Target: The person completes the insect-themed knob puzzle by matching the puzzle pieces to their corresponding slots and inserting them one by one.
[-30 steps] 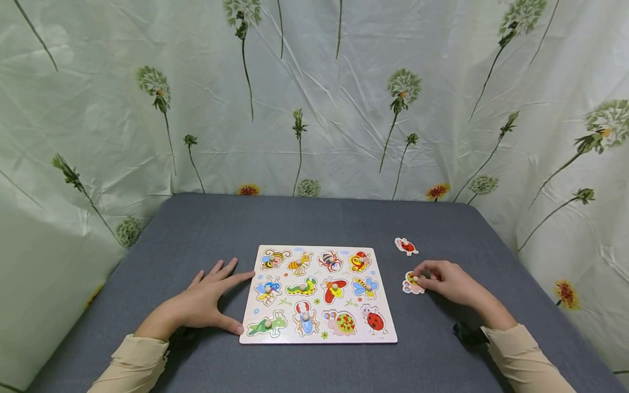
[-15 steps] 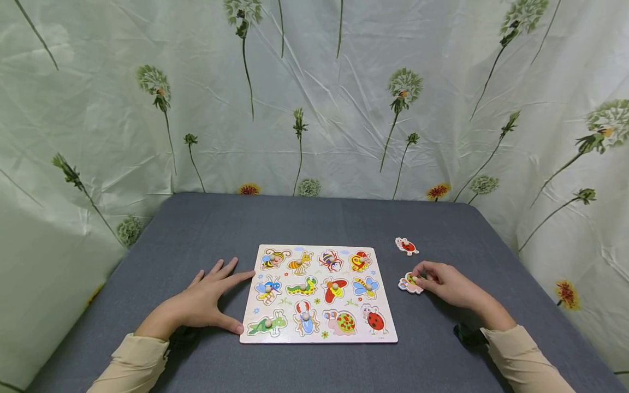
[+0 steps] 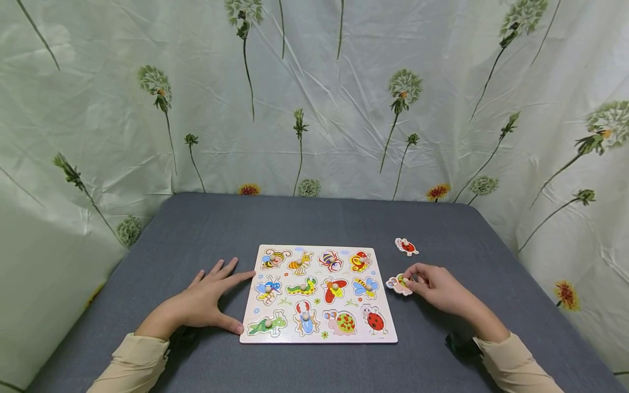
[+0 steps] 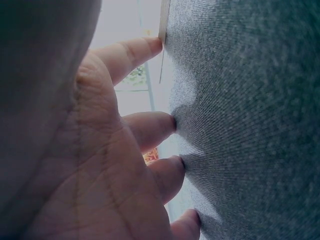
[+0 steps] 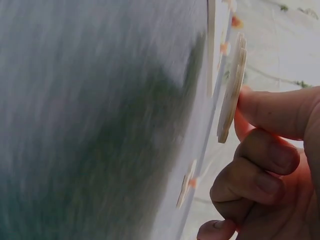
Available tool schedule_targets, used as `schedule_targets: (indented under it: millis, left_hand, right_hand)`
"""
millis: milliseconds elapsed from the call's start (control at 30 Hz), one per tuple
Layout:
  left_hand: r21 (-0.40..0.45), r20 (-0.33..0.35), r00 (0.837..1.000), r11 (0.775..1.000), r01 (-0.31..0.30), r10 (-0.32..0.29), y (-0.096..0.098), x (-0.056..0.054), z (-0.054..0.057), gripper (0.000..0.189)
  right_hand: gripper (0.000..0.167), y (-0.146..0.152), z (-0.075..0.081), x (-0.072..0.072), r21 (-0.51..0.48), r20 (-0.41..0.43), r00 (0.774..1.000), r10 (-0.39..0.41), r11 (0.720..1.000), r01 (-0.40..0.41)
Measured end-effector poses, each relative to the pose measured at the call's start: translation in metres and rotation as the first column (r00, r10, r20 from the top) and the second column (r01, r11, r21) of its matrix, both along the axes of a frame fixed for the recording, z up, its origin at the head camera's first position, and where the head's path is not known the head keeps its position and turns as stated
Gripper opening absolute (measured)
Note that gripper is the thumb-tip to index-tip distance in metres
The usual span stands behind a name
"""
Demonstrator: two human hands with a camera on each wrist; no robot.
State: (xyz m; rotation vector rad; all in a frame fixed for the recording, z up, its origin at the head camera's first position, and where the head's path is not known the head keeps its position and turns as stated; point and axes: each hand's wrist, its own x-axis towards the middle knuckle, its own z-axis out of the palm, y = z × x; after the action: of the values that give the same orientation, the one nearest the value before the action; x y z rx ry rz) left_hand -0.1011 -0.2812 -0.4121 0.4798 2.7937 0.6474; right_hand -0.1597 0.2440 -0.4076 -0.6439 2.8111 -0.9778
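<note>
My right hand [image 3: 437, 287] pinches a snail puzzle piece [image 3: 396, 285] between thumb and index finger, just right of the pegged puzzle board [image 3: 354, 338]. In the right wrist view the piece [image 5: 233, 90] is raised off the table, its other fingers curled beneath. My left hand [image 3: 203, 300] is spread flat at the board's left side, thumb at the near corner and index fingertip at the edge. The left wrist view shows its fingertips on the cloth. Knobbed insect pieces fill most of the board; the snail picture [image 3: 340, 322] and ladybug picture [image 3: 374, 320] in the front row have no knobs.
A ladybug piece [image 3: 407, 246] lies on the grey tablecloth [image 3: 314, 218] beyond my right hand, to the right of the board's far corner. A pale curtain [image 3: 344, 136] printed with dandelions hangs behind the table.
My right hand has moved left toward the board with the snail piece, lifting it from the cloth. My left hand, the board and the ladybug piece have stayed in place.
</note>
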Motion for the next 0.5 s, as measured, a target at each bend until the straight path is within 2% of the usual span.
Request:
schedule_targets:
  millis: [167,500]
  left_hand:
    - [0.001,0.001,1.0,1.0,-0.002,0.002,0.0,0.0,0.001,0.118]
    - [-0.008,0.001,1.0,1.0,0.0,0.0,0.0,0.0,0.001,0.118]
  right_hand:
    - [0.012,-0.014,0.005,0.008,-0.035,0.045,0.999,0.024,0.999,-0.022]
    - [0.012,-0.04,0.01,0.022,-0.08,0.083,0.995,0.054,0.996,-0.048]
